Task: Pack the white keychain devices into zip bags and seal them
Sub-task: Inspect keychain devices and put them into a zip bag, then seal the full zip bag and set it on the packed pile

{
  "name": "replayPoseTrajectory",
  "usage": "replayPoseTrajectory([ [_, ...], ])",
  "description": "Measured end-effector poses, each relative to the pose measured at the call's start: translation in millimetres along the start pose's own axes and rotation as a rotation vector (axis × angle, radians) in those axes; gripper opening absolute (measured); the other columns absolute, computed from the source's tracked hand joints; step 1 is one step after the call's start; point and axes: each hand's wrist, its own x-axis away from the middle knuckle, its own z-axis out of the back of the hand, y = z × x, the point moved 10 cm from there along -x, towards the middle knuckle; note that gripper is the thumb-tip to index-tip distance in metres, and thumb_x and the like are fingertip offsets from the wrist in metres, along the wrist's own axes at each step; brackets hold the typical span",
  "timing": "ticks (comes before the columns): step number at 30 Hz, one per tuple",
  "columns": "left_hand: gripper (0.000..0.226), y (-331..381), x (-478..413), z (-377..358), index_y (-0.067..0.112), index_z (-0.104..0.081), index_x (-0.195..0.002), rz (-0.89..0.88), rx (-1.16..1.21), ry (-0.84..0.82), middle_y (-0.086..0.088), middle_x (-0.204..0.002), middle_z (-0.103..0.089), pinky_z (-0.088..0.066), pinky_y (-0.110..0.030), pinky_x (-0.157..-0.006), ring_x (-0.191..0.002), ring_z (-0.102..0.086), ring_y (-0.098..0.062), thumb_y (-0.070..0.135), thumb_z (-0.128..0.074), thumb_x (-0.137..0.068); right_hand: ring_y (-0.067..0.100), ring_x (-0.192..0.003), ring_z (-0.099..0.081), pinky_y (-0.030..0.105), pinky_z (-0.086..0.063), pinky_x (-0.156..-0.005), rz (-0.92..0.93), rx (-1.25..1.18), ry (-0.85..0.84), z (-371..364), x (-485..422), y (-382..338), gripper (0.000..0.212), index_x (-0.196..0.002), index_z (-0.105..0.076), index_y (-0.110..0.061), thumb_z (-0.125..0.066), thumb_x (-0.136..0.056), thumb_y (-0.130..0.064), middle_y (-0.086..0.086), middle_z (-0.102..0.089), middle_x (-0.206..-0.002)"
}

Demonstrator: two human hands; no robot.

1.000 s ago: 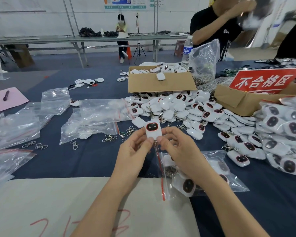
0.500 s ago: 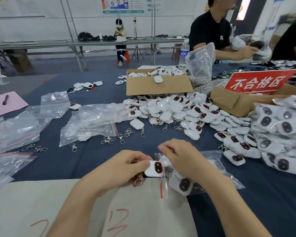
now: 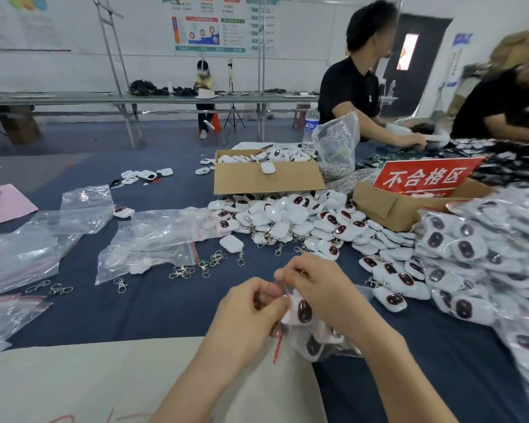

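**While the left hand (image 3: 251, 309) and right hand (image 3: 321, 288) are pinching its mouth, a clear plastic zip bag with a red seal strip (image 3: 318, 346) is sagging**

As they are lying flat toward the left edge of the dark blue cloth-covered worktop (image 3: 165, 309), the empty clear plastic bags (image 3: 153, 239) are showing how limp and slick this film is. Near the middle of the near edge, the left hand is pinching the red strip low down with curled fingers. The right hand is pinching the same strip higher up, and the bag is drooping between them. Whether its belly is touching the worktop I cannot tell.

Just inside the strip a white rounded plastic keychain device with a dark oval face (image 3: 303, 311) is sitting, with others bunching below it. Each one is looking light, hard and smooth, so the load is probably sliding downward and dragging the film. The stiffer strip is looking like the safest place to be gripping, thumb against forefinger, never the belly. Toward the right edge, filled clear bags of devices (image 3: 477, 254) are piling up.
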Motion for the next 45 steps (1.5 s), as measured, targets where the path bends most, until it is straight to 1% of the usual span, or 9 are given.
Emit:
replayPoseTrajectory([
  [3, 0.019, 30, 8, 2, 0.019, -0.069, -0.102, -0.135, -0.009, 0.034, 0.010, -0.073, -0.073, -0.051, -0.024, -0.060, -0.060, -0.065, -0.008, 0.007, -0.055, -0.100, 0.001, -0.078, -0.055, 0.028, -0.044, -0.072, 0.043, -0.014, 0.134, 27, 6, -19, 0.023, -0.074, -0.063, -0.038, -0.061, -0.097, -0.040, -0.010, -0.059, -0.089],
  [9, 0.040, 92, 26, 10, 0.026, -0.064, -0.113, -0.323, 0.141, 0.013, 0.019, -0.102, -0.076, -0.049, -0.005, -0.074, -0.099, -0.069, 0.005, -0.006, -0.045, -0.100, 0.000, -0.084, -0.062, 0.013, -0.044, -0.070, 0.153, -0.295, 0.423, 77, 25, -53, 0.024, -0.078, -0.067, -0.044, -0.058, -0.098, -0.033, -0.014, -0.066, -0.089],
  [14, 0.045, 133, 47, 40, 0.041, -0.055, -0.111, -0.558, -0.179, 0.167, 0.023, -0.104, -0.071, -0.051, -0.024, -0.083, -0.102, -0.064, 0.004, 0.000, -0.041, -0.097, 0.014, -0.088, -0.066, 0.037, -0.053, -0.081, 0.197, -0.413, 0.501, 83, 38, -78, 0.022, -0.077, -0.067, -0.035, -0.056, -0.095, -0.032, -0.008, -0.066, -0.092],
  [17, 0.029, 144, 60, 42, 0.048, -0.046, -0.116, -0.636, -0.424, 0.175, 0.026, -0.107, -0.061, -0.054, -0.027, -0.082, -0.101, -0.058, 0.006, 0.025, -0.040, -0.101, 0.010, -0.087, -0.064, 0.034, -0.052, -0.080, 0.182, -0.411, 0.525, 79, 48, -83, 0.020, -0.077, -0.065, -0.036, -0.052, -0.093, -0.038, -0.011, -0.064, -0.090],
  [20, 0.020, 143, 64, 45, 0.044, -0.048, -0.113, -0.646, -0.620, 0.146, 0.027, -0.103, -0.058, -0.047, -0.014, -0.074, -0.099, -0.055, 0.009, 0.044, -0.036, -0.096, 0.003, -0.084, -0.058, 0.030, -0.046, -0.076, 0.158, -0.366, 0.548, 73, 57, -77, 0.022, -0.083, -0.065, -0.034, -0.052, -0.101, -0.030, -0.010, -0.063, -0.091],
  [24, 0.004, 130, 63, 38, 0.037, -0.055, -0.099, -0.573, -0.806, 0.010, 0.015, -0.092, -0.067, -0.051, -0.029, -0.077, -0.084, -0.060, -0.002, 0.034, -0.052, -0.099, 0.010, -0.088, -0.060, 0.037, -0.051, -0.084, 0.097, -0.390, 0.498, 56, 64, -66, 0.021, -0.084, -0.066, -0.033, -0.051, -0.098, -0.039, -0.007, -0.065, -0.098],
  [31, 0.008, 152, 76, 40, 0.037, -0.056, -0.104, -0.666, -0.777, 0.134, 0.021, -0.094, -0.065, -0.051, -0.034, -0.075, -0.083, -0.058, -0.002, 0.032, -0.051, -0.100, 0.002, -0.092, -0.066, 0.015, -0.051, -0.078, 0.175, -0.673, 0.362, 43, 72, -65, 0.021, -0.100, -0.070, -0.030, -0.055, -0.099, -0.045, -0.012, -0.073, -0.097],
  [37, 0.018, 140, 74, 39, 0.037, -0.056, -0.116, -0.674, -0.817, 0.157, 0.025, -0.104, -0.063, -0.053, -0.031, -0.079, -0.092, -0.059, 0.001, 0.028, -0.056, -0.100, 0.014, -0.086, -0.069, 0.030, -0.057, -0.084, -0.015, -0.899, 0.296, 15, 76, -37, 0.011, -0.097, -0.076, -0.013, -0.070, -0.093, -0.022, 0.001, -0.076, -0.092],
  [45, 0.021, 123, 80, 59, 0.034, -0.062, -0.119, -0.731, -0.572, 0.157, 0.029, -0.105, -0.063, -0.048, -0.024, -0.092, -0.104, -0.060, 0.002, 0.024, -0.061, -0.100, 0.013, -0.084, -0.072, 0.022, -0.057, -0.074, 0.039, -0.908, 0.341, 22, 76, -50, 0.004, -0.092, -0.073, -0.008, -0.073, -0.089, -0.010, 0.003, -0.078, -0.091],
])
